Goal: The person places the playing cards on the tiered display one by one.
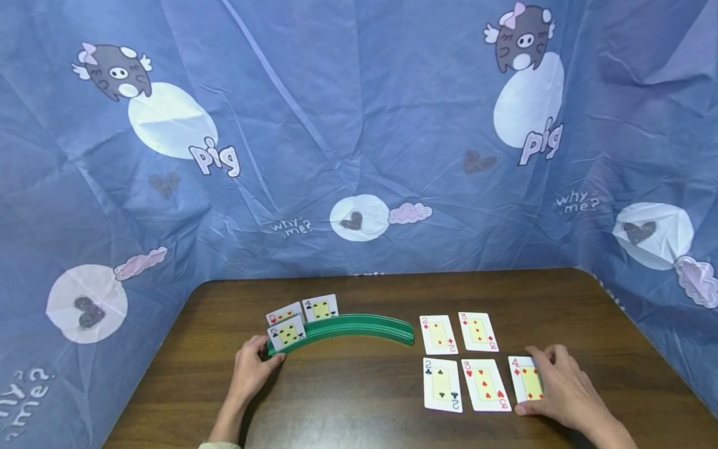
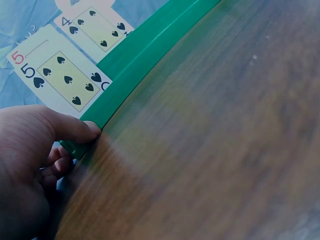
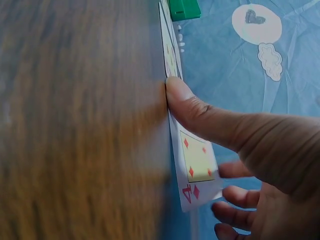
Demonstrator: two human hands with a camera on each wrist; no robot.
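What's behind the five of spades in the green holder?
A red five peeks out behind the five of spades. Its lower part is covered, so I can't see that, or anything else hidden there.

place: curtained-off tabletop booth; home or studio, cannot tell | evidence: creased blue pig-print sheeting (image 1: pixel 359 143) hung behind and on both sides of wood-grain table (image 1: pixel 348 380)

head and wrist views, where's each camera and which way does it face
Head: on the head, facing forward-down over the brown wooden table; left hand and right hand show.
Left wrist: on that wrist, facing the curved green holder; left hand shows.
Right wrist: likewise, facing the white rectangular four-of-diamonds card; right hand shows.
All three share the holder.
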